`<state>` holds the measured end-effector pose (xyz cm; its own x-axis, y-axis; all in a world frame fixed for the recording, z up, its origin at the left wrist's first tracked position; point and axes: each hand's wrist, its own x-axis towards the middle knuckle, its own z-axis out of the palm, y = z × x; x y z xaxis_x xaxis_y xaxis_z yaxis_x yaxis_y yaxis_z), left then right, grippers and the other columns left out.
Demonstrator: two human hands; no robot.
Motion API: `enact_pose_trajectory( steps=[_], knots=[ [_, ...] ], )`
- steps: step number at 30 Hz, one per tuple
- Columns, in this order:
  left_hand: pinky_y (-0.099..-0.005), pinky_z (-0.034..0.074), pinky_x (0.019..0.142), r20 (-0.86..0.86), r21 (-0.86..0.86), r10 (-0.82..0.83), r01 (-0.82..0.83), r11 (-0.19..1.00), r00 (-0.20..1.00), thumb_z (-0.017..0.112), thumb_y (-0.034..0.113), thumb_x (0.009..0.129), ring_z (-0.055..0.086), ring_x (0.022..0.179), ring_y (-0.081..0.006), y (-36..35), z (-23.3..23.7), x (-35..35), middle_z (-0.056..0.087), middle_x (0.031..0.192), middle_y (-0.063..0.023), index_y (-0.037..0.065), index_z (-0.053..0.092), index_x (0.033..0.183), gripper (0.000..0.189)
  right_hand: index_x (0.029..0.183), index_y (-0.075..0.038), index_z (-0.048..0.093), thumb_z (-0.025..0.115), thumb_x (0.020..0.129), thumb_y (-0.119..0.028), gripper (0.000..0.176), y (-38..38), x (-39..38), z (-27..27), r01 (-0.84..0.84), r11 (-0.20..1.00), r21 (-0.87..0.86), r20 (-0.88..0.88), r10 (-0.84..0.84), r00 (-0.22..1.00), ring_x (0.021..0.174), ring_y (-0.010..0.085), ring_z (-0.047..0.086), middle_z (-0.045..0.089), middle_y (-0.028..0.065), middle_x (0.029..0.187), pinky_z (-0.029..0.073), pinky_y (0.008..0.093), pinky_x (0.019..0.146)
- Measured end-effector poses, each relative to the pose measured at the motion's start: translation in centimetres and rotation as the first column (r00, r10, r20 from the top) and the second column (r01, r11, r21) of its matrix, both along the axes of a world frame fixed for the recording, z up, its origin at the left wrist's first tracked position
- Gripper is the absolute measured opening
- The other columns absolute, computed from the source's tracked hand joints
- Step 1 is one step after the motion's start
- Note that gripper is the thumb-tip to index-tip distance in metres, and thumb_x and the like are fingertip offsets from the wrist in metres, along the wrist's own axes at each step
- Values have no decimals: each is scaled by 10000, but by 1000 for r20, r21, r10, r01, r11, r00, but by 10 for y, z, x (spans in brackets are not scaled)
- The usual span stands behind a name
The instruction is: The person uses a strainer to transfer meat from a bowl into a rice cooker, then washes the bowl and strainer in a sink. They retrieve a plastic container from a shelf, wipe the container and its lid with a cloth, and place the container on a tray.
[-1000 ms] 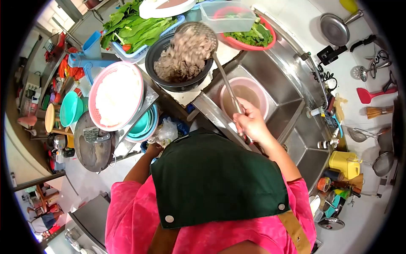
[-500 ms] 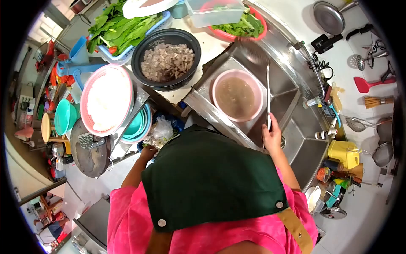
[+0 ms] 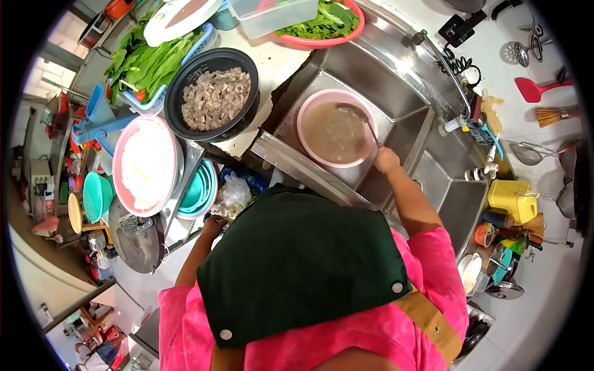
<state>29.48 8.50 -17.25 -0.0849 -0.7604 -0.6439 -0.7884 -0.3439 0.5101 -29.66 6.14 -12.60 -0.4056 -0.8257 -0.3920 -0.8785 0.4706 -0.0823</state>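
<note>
Wrapped round the handle of a metal ladle (image 3: 370,128), my right hand (image 3: 388,160) is at the right rim of a pink basin (image 3: 301,123). The ladle's head dips at the surface of cloudy brown water (image 3: 331,133) in that basin, which sits in the steel sink. Low beside my apron, my left hand (image 3: 215,226) is near the counter edge and a plastic bag (image 3: 234,190); its fingers are too small and partly hidden to read. A black pot (image 3: 180,117) of cut meat (image 3: 218,98) stands on the counter left of the sink.
A pink colander (image 3: 148,162) with white contents, leafy greens (image 3: 145,65) in a blue basket and a red basin (image 3: 322,42) of greens surround the pot. A round chopping board (image 3: 133,244) is at the left. Beyond the second sink bowl (image 3: 442,176) stands a yellow container (image 3: 512,201).
My right hand has moved forward with the ladle, whose head has swung left into the basin's water. The view has shifted slightly.
</note>
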Motion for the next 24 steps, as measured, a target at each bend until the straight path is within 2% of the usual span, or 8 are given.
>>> enact_pose_trajectory(
  steps=[2,4,6,10,12,16,18,24],
  knots=[
    [-347,456,678,12,-35,-43,43,998,999,615,320,665,597,734,-263,2,-2,1,618,759,-146,27,622,806,325,965,-16,519,455,719,-59,257,4,-11,5,-82,997,-18,88,83,993,837,321,580,573,234,857,475,405,694],
    [-353,456,672,-37,-85,10,-13,996,999,612,327,669,597,740,-267,9,-17,5,619,760,-142,36,625,805,322,864,-5,533,470,724,-50,159,3,-20,20,109,978,179,327,-164,931,661,282,606,579,182,719,488,394,529],
    [-360,455,672,65,-47,-41,45,998,997,612,333,669,595,760,-275,11,-48,12,619,777,-147,44,631,799,318,810,-9,513,479,748,-59,87,6,-22,31,280,900,334,661,-435,611,496,195,547,526,101,616,451,343,406],
    [-363,452,661,33,-103,-105,108,989,994,625,359,662,596,776,-283,30,-74,29,620,793,-155,21,626,806,367,758,-28,498,479,768,-80,57,9,-3,21,417,775,475,685,-623,378,427,151,459,463,46,562,419,299,382],
    [-353,451,652,48,99,-105,100,990,993,627,365,664,598,770,-274,29,-52,24,620,787,-155,13,620,820,385,744,-53,489,488,777,-96,54,9,12,10,418,701,577,710,-684,168,428,134,447,471,44,568,401,262,378],
    [-341,452,643,68,45,-12,9,999,998,635,353,660,599,762,-262,32,-49,28,620,778,-151,17,619,828,375,750,-53,481,455,799,-92,68,2,45,-17,386,671,634,725,-689,7,438,110,429,458,29,570,389,241,381],
    [-334,455,635,40,-11,12,-11,1000,999,632,321,677,598,741,-245,31,-71,39,622,768,-140,28,619,840,336,775,-82,467,451,812,-131,64,0,50,-35,364,635,682,729,-631,-265,458,80,432,471,10,596,382,208,390],
    [-330,459,632,-9,-37,13,-13,999,1000,610,254,715,604,709,-221,18,-91,37,630,766,-113,43,626,812,233,791,-115,458,424,855,-171,91,11,44,-32,313,634,707,692,-530,-490,468,45,411,486,7,663,351,168,368]
  ],
)
